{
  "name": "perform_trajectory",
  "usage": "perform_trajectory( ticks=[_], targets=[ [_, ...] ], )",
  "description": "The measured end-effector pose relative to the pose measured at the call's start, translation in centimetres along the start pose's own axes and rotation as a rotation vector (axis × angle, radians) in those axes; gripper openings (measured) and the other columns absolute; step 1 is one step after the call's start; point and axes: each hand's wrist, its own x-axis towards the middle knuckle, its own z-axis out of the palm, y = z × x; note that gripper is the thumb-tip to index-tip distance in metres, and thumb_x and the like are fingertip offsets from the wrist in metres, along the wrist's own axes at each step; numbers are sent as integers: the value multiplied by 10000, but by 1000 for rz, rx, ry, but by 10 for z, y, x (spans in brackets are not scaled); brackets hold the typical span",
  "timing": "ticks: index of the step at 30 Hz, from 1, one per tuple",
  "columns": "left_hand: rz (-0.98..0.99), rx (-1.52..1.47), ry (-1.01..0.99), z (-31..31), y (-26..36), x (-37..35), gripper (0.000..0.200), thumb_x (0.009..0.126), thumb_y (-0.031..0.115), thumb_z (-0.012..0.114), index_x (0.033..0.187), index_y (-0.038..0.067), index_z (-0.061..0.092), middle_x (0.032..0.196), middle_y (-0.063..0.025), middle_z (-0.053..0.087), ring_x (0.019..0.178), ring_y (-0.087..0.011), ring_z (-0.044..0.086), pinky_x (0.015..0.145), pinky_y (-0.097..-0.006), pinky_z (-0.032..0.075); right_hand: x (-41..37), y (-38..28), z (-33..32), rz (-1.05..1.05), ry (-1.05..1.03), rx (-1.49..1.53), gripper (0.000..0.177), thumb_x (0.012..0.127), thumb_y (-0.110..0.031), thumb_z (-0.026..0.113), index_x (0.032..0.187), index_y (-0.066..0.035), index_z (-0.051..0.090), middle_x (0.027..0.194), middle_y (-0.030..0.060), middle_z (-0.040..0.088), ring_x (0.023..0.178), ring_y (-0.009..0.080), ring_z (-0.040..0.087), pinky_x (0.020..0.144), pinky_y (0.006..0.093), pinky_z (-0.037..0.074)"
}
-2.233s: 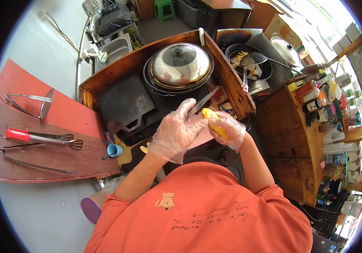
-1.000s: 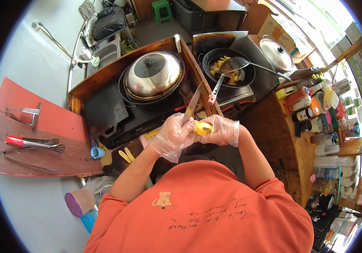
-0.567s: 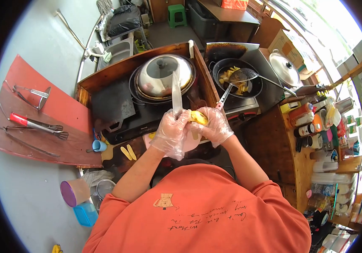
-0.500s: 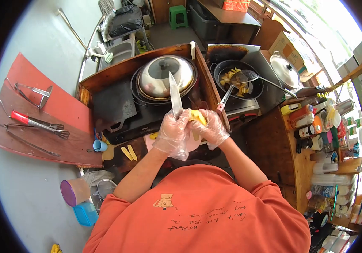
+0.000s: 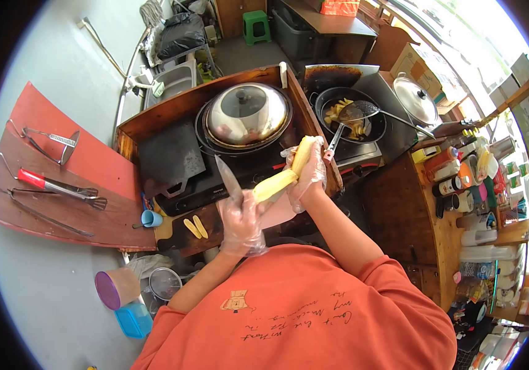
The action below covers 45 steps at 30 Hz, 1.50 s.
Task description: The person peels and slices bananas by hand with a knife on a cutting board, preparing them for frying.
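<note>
My left hand [image 5: 243, 225], in a clear plastic glove, is closed around a knife whose blade [image 5: 228, 177] points up and away. Its fingers also touch one end of a pale yellow strip of banana peel [image 5: 275, 185] that stretches across to my right hand. My right hand [image 5: 311, 179], gloved too, grips a banana [image 5: 302, 155] held upright. Below both hands lies a pink cutting board [image 5: 281, 213], partly hidden. Two pale banana pieces [image 5: 195, 227] rest on the dark counter to the left.
A lidded pan [image 5: 246, 114] sits on the stove ahead. Right of it, a wok [image 5: 347, 114] holds yellow pieces, with a strainer [image 5: 359, 111] over it. Tongs [image 5: 61, 188] lie on the red-brown shelf at left. Bottles and jars [image 5: 455, 179] crowd the right counter.
My hands have moved apart, the left toward me and left with the knife, the right slightly up. A peel strip now spans between them. The knife blade has tilted left.
</note>
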Motion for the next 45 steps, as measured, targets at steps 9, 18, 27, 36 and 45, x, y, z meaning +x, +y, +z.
perform_trajectory(
  ticks=[9, 18, 27, 36, 45],
  targets=[
    [120, 116, 16, -34, 42, 37, 174, 939, 103, 712, 1056, -25, 708, 792, -13, 654, 660, -44, 558, 611, -209, 451, -17, 7, -4, -135, -482, -335, 660, 1043, -632, 315, 921, -48, 595, 708, 79, 583, 567, 175, 541, 553, 296, 454],
    [146, 77, -161, -7, 82, 53, 213, 956, 158, 684, 949, -52, 720, 765, -67, 690, 692, -103, 598, 645, -308, 492, -33, 25, -3, -259, -737, -675, 516, 1061, -474, 369, 988, -27, 617, 833, 48, 638, 696, 131, 582, 630, 281, 467],
    [217, 214, -180, -10, 71, 59, 228, 971, 167, 642, 924, -42, 718, 696, -82, 664, 671, -129, 644, 620, -325, 488, -51, 18, 2, -130, -754, -630, 599, 1059, -554, 329, 980, -30, 609, 797, 89, 635, 625, 174, 598, 569, 297, 477],
    [-27, 14, -303, -12, 58, 61, 147, 961, 125, 665, 938, -16, 700, 769, -23, 677, 691, -74, 596, 646, -249, 475, -30, -5, -6, 445, -810, -530, 714, 1012, -705, 302, 948, -73, 627, 768, 70, 636, 600, 157, 593, 540, 283, 481],
    [-192, 85, 95, 13, 47, 50, 148, 927, 130, 687, 910, -15, 704, 731, -33, 688, 668, -88, 608, 642, -268, 483, -28, 21, 4, 266, -241, -628, 635, 966, -760, 373, 910, -172, 605, 778, -4, 605, 608, 112, 523, 545, 265, 416]
  ],
)
